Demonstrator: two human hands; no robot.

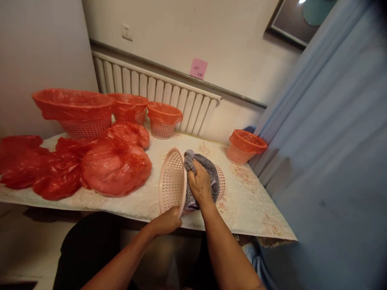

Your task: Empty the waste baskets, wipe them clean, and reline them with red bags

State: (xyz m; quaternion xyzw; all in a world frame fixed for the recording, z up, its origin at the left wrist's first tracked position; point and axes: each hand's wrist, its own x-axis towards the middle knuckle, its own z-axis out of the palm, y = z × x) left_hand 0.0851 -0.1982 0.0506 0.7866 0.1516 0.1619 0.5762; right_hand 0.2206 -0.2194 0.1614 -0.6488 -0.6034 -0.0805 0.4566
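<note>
A pale pink perforated basket lies tipped on its side near the table's front edge, its mouth facing left. My left hand grips the basket's lower rim. My right hand presses a grey cloth against the basket's outer wall and base. The cloth drapes over most of the basket's body, and only a strip of mesh shows at its right.
Crumpled red plastic bags lie heaped on the table's left half. Three baskets lined with red bags stand along the back by a white radiator. An unlined orange basket stands at back right, beside a blue curtain.
</note>
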